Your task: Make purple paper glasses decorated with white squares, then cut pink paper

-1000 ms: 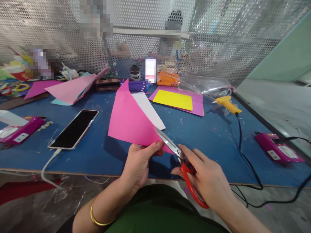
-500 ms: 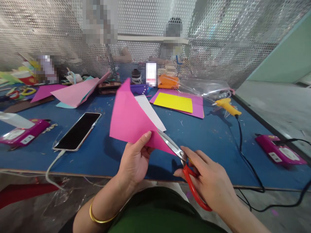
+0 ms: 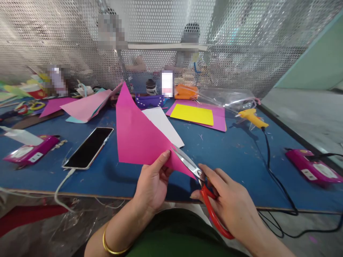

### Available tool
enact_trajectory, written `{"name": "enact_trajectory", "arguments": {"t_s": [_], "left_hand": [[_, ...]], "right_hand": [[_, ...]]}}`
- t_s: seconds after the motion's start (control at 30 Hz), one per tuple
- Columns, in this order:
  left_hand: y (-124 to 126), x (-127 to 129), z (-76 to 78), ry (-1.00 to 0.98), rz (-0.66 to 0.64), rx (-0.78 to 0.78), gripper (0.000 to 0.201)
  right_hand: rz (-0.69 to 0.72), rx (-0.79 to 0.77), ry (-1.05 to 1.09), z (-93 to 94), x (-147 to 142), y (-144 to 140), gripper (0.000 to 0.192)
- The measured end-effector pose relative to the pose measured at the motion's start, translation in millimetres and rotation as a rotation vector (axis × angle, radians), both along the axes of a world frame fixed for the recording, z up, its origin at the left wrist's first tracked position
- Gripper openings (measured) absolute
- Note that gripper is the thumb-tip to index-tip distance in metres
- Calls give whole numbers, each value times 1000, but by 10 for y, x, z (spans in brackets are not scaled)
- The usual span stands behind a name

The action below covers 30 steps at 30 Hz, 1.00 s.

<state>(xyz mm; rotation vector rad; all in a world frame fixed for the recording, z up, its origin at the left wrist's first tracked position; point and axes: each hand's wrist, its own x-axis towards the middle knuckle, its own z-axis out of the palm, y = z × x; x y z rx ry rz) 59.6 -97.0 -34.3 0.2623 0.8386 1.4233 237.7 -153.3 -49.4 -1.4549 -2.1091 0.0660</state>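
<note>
My left hand (image 3: 154,182) pinches the lower edge of a bright pink sheet (image 3: 139,137), thumb on top and fingers behind it. The sheet is held up above the blue table, its upper left part standing tall to a point. Red-handled scissors (image 3: 211,210) are gripped in my right hand (image 3: 227,200). Their metal blades lie along the sheet's right edge, with the tip a little beyond my left thumb. Partly behind the pink sheet, a white sheet (image 3: 166,125) lies on the table.
Left of my hands lies a phone (image 3: 88,148) with a white cable, near a magenta power strip (image 3: 33,151). Yellow paper (image 3: 191,114) sits on purple sheets. A yellow glue gun (image 3: 252,117) and another power strip (image 3: 313,166) are right. A perforated metal screen (image 3: 160,21) stands behind.
The pink sheet has turned more upright, and its upper point has shifted left. The scissors stay at its right edge in my right hand. The view has shifted slightly.
</note>
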Motion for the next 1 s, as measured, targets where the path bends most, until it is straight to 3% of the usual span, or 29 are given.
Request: {"name": "enact_trajectory", "arguments": {"t_s": [0.5, 1.0], "left_hand": [[-17, 6, -6, 17, -39, -36, 23], [-17, 15, 10, -18, -34, -35, 24]], "right_hand": [[-28, -37, 6, 32, -18, -5, 59], [-5, 15, -1, -38, -30, -40, 49]]}}
